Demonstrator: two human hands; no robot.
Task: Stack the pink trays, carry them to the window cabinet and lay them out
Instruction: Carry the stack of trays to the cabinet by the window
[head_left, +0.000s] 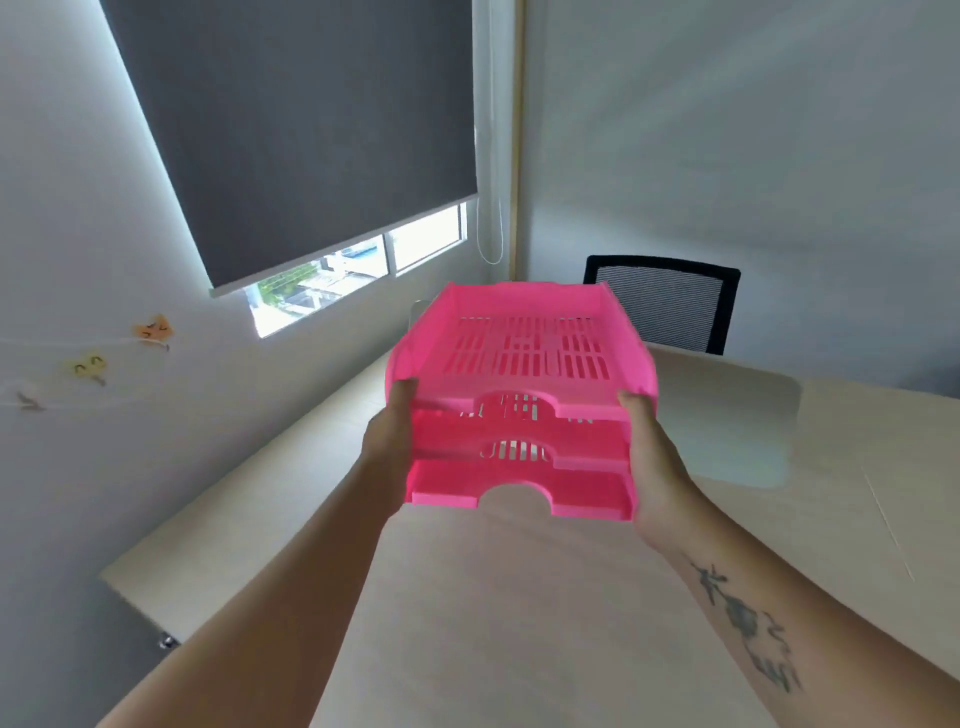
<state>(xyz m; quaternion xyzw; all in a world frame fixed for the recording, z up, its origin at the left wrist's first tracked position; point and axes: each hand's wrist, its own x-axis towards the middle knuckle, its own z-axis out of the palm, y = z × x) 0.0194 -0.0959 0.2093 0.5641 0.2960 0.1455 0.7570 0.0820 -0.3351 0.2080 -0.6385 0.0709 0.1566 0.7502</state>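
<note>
Head view, pink trays (519, 395) stacked, both hands gripping, pale table (519, 623), grey blind (311, 130)

Stacked trays (519, 395) held between both hands above table (519, 623), chair (670, 306) behind, window (358, 270) left.

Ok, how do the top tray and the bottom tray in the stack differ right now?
The top tray shows its whole slotted floor and side walls; the bottom tray shows little more than its front lip with the curved notch. The top tray sits farther from the camera, the bottom tray nearest. The left hand and right hand have thumbs on the top tray's front corners, palms beside the bottom tray. Both are the same pink and held above the table.
</note>
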